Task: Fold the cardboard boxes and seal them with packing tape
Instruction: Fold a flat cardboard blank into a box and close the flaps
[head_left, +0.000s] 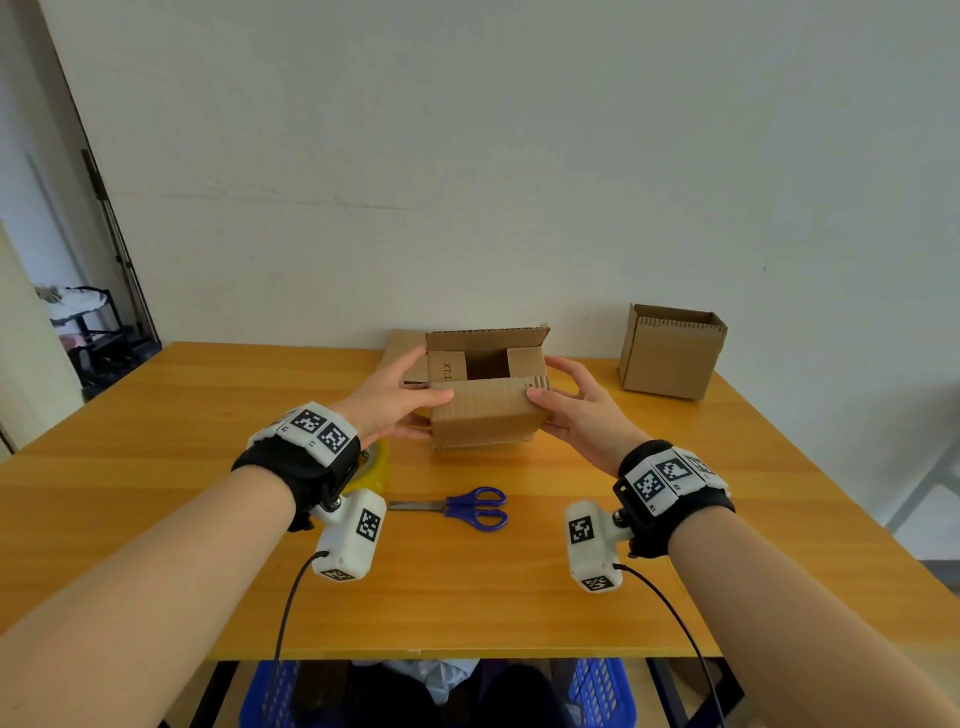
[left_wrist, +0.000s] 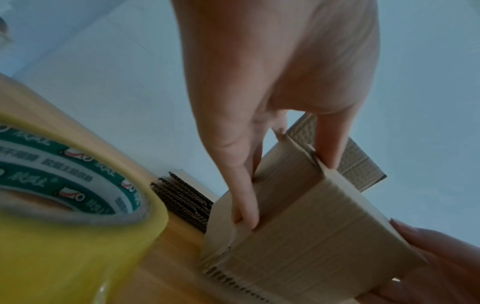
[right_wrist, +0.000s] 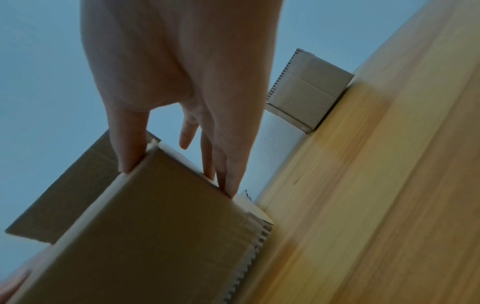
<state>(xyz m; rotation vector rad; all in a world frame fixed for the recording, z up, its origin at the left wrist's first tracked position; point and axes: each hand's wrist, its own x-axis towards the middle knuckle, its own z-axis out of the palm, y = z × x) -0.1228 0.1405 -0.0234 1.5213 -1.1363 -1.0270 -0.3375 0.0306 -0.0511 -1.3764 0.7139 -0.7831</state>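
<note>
A small brown cardboard box sits at the far middle of the wooden table, top open, back flap upright and two side flaps tipped inward. My left hand holds its left side, thumb on the front top edge, fingers along the side wall. My right hand holds the right side the same way. In the left wrist view my left hand pinches the box by its corner. In the right wrist view my right hand clamps the box. A yellow packing tape roll lies under my left wrist.
Blue-handled scissors lie on the table in front of the box. A second open cardboard box stands at the back right by the wall. Flat cardboard sheets lie behind the held box. Blue baskets sit under the table's front edge.
</note>
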